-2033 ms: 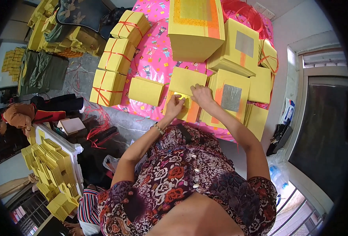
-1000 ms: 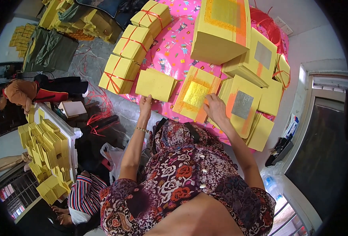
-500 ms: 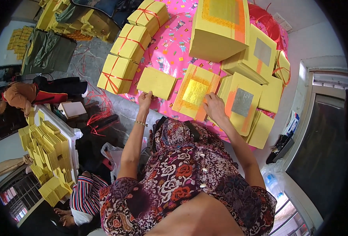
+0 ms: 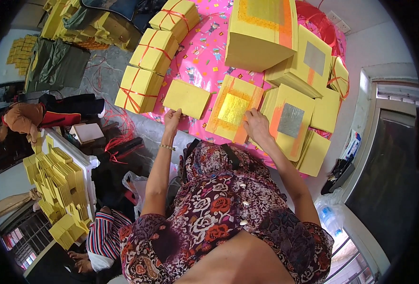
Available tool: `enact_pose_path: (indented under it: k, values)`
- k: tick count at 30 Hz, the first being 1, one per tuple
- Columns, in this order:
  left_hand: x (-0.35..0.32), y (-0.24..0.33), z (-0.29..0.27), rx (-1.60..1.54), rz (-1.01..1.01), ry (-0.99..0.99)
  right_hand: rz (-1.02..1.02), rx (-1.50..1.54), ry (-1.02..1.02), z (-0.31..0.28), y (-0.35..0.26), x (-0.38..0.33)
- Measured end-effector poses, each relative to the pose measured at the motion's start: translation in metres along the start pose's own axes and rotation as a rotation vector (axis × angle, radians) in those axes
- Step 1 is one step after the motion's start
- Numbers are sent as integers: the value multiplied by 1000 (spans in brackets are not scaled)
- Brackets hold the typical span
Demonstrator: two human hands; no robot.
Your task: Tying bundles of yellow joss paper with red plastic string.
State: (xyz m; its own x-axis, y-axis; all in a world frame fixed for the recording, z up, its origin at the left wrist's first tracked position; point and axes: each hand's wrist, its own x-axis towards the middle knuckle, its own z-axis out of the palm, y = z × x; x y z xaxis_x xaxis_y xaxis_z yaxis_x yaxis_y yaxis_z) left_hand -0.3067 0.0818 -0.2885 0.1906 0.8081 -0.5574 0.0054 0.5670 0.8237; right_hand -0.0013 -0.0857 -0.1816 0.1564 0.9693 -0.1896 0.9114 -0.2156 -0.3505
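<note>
On the pink table cover, a plain stack of yellow joss paper [image 4: 186, 98] lies at the left of the work spot. My left hand [image 4: 172, 119] pinches its near edge with thumb and fingers. Beside it, to the right, lies joss paper with an orange band and a gold foil square [image 4: 233, 109]. The fingers of my right hand [image 4: 256, 125] are drawn together at its right edge; how thick a layer they grip cannot be made out. A leaning stack with a silver foil square [image 4: 291, 119] stands just right of that hand.
Bundles tied with red string [image 4: 137, 89] line the table's left side. A tall yellow stack [image 4: 259, 49] stands at the back. Pink patterned cover [image 4: 202, 61] shows between them. At left, people work by a table [image 4: 84, 158] heaped with yellow paper; red string [image 4: 119, 144] lies nearby.
The whole view has shifted slightly. Both hands stay at the same edges of the paper, with hardly any movement.
</note>
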Motion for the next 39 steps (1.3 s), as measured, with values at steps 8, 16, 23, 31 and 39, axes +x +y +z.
enact_pose_path:
  k: [8,16,23,31,39]
  values:
    - [6,8,8,51,-74,89,-8,1,32,-3,-2,0]
    - [8,9,15,236,42,227,-32,-1,73,2,0,1]
    - [9,2,18,144,159,314,-18,-6,77,2,0,1]
    - [13,-4,6,365,253,251,-16,-27,52,0,-2,2]
    - [-8,24,24,1362,792,239,-57,-42,30,1,-19,-16]
